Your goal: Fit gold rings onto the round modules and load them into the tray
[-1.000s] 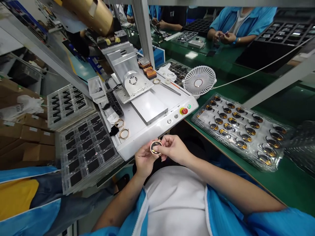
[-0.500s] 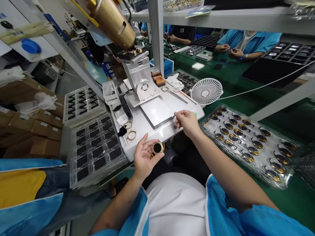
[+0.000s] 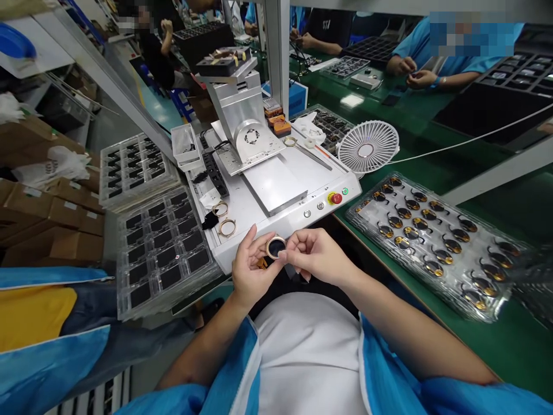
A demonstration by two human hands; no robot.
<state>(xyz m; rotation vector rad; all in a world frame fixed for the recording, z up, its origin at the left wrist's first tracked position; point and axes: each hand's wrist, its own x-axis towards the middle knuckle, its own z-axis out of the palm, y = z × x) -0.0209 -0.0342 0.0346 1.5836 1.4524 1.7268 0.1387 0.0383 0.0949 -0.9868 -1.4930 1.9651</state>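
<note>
My left hand [image 3: 251, 272] holds a round watch case [image 3: 275, 248] with a gold rim and a dark face, in front of the machine's front edge. Its fingers and thumb grip the rim, and a bit of orange shows underneath. From the other side, my right hand [image 3: 319, 256] meets it with the fingers closed in a pinch, the thumb tip over the face's right edge. Whatever lies in that pinch is too small to make out. Two gold ring frames [image 3: 227, 228] lie on the white machine top [image 3: 242, 202] beyond my left hand.
A metal fixture [image 3: 248, 132] rises from the machine, with a red stop button [image 3: 336, 198] on its front edge. Right of it are a white fan [image 3: 367, 148] and a tray of watch parts [image 3: 415, 248]. Stacked trays [image 3: 166, 248] stand left. Co-workers sit across the bench.
My right hand has come down and left from the machine's front edge to the watch case. The view has shifted slightly. My left hand still holds the watch case.
</note>
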